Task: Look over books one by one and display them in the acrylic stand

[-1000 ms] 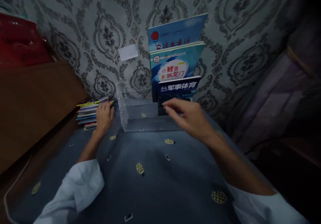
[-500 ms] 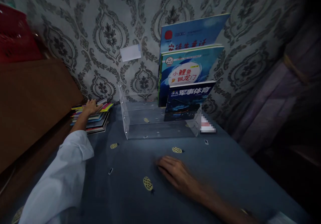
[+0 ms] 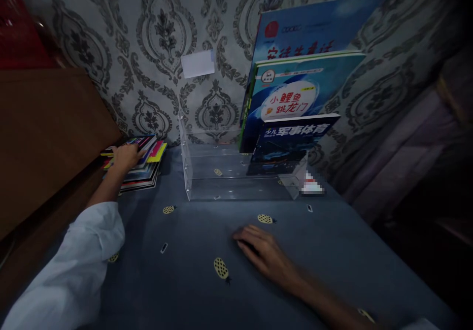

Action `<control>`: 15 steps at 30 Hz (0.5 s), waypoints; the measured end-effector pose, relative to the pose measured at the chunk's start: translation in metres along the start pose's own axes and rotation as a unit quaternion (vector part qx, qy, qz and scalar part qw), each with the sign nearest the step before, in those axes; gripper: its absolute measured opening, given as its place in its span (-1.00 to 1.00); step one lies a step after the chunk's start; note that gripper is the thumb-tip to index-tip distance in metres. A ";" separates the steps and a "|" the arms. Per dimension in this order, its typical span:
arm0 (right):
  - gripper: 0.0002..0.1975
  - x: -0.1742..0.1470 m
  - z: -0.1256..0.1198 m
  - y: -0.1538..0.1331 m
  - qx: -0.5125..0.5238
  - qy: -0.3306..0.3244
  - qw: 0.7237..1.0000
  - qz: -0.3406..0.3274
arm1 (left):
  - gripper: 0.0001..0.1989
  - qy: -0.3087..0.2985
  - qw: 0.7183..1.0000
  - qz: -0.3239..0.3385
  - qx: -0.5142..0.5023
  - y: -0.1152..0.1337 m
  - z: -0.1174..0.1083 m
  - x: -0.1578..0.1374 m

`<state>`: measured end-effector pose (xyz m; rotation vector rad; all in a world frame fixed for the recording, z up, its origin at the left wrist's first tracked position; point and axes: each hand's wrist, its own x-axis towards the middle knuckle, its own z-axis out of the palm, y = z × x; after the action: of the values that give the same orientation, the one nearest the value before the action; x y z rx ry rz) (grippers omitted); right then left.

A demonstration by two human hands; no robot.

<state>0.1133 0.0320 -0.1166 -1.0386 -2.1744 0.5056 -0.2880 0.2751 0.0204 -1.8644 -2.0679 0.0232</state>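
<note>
My left hand (image 3: pixel 126 157) is at the pile of books (image 3: pixel 142 180) on the far left of the table, closed on a thin book (image 3: pixel 147 145) at the top. That book sits slightly askew, and some of my fingers are hidden. My right hand (image 3: pixel 264 251) holds nothing and rests low over the tablecloth, its fingers loosely bent and apart. A clear acrylic rack (image 3: pixel 207 189) with several tiers stands between and beyond the hands. On its right side, a dark book (image 3: pixel 291 145), a teal book (image 3: pixel 314 86) and a taller blue book (image 3: pixel 318 27) lean upright in steps.
A brown box (image 3: pixel 48 143) with a red bag (image 3: pixel 22 29) on it borders the left side. Patterned wallpaper closes off the back, with a white card (image 3: pixel 197 64) on it. A curtain (image 3: pixel 410 143) hangs at the right. The blue-grey tablecloth (image 3: pixel 185 280) has pineapple prints.
My left hand has shifted a little left and closed on the top book, which has turned slightly. My right hand stays near the same spot. The view has moved closer to the rack.
</note>
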 end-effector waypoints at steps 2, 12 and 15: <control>-0.75 0.000 0.000 0.000 0.001 -0.002 1.000 0.000 | -0.48 0.004 1.000 0.016 0.013 0.000 -0.002 -0.004; -0.73 0.001 -0.002 -0.001 0.012 -0.007 1.000 0.004 | -0.55 -0.004 0.994 0.080 0.079 0.001 -0.010 -0.042; -0.74 0.001 -0.003 -0.001 0.010 -0.012 1.000 0.007 | -0.54 -0.002 0.993 0.084 0.081 0.001 -0.014 -0.067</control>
<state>0.1142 0.0325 -0.1138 -1.0415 -2.1801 0.5472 -0.2787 0.2071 0.0169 -1.9316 -1.8466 0.2318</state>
